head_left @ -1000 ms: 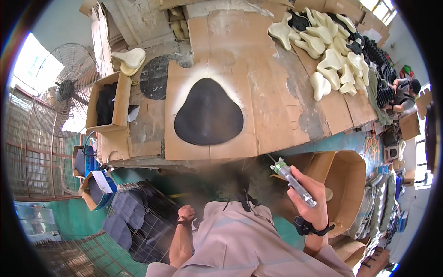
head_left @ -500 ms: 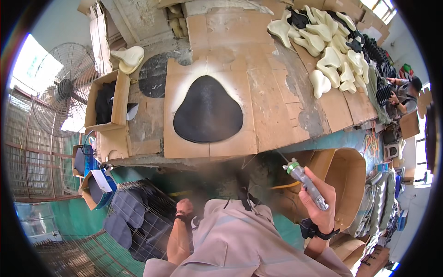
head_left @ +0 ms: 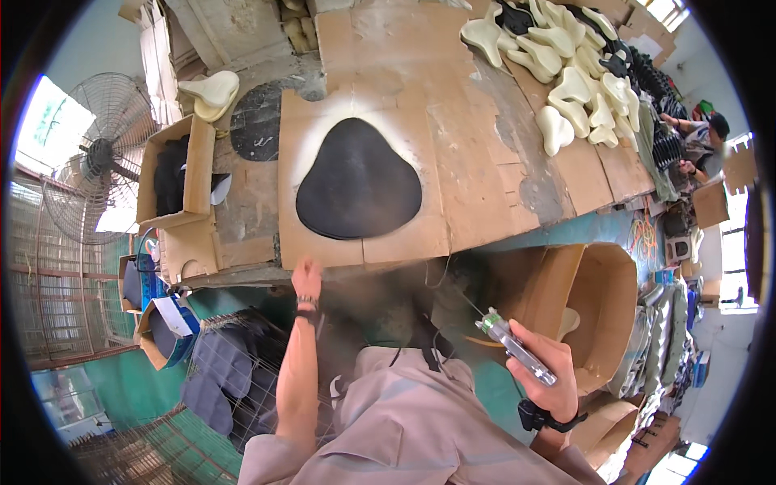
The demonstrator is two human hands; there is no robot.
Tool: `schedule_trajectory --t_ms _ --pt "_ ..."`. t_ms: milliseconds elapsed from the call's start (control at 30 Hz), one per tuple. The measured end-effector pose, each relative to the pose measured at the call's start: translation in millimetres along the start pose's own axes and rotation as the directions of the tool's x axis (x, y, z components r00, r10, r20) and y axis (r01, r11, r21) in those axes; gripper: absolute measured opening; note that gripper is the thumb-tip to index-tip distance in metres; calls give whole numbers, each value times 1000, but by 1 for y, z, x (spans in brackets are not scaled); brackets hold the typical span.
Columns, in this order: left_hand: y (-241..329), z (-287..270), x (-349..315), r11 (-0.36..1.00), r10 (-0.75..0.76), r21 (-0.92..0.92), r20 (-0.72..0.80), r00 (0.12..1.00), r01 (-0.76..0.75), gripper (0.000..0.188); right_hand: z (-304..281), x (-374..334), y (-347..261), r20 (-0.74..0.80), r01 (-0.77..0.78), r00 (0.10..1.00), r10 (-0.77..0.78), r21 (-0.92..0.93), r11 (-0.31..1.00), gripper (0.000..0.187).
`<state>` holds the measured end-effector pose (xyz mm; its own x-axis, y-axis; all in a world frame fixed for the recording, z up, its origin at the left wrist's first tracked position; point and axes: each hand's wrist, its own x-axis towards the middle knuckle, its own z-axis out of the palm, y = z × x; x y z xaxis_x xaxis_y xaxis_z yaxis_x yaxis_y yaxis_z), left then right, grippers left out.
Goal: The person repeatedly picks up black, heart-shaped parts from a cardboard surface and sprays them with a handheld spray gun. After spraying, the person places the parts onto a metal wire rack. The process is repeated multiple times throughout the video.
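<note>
A black saddle-shaped piece (head_left: pixel 357 188) lies flat on a cardboard sheet (head_left: pixel 323 242) on the workbench, ringed by pale overspray. My left hand (head_left: pixel 306 279) reaches up to the near edge of that cardboard, fingers on its lower left edge. My right hand (head_left: pixel 548 373) is lowered to the right, below the bench edge, and grips a slim spray gun (head_left: pixel 516 349) with a green tip pointing up and left. A thin hose runs from the gun toward the bench.
Several cream foam saddle shapes (head_left: pixel 570 77) lie at the back right of the bench. An open carton (head_left: pixel 174 174) of black pieces stands at the left, a floor fan (head_left: pixel 89 158) behind it. A wire basket (head_left: pixel 218 380) of dark pieces sits lower left. Another person (head_left: pixel 699 141) sits far right.
My left hand has risen from beside my lap to the cardboard's near edge. My right hand has dropped lower and to the right with the spray gun.
</note>
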<state>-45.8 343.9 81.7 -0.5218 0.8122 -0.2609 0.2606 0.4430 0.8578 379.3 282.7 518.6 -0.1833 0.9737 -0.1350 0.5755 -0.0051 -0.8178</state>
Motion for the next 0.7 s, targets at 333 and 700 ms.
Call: schedule_trajectory --t_ms 333,700 --pt "114 46 63 839 107 542 -245 964 44 22 25 -46 -9 -174 -107 980 99 -37 994 47" --pt "93 64 96 524 -427 -811 12 904 259 7 11 43 58 26 -3 1000 1 81 997 46"
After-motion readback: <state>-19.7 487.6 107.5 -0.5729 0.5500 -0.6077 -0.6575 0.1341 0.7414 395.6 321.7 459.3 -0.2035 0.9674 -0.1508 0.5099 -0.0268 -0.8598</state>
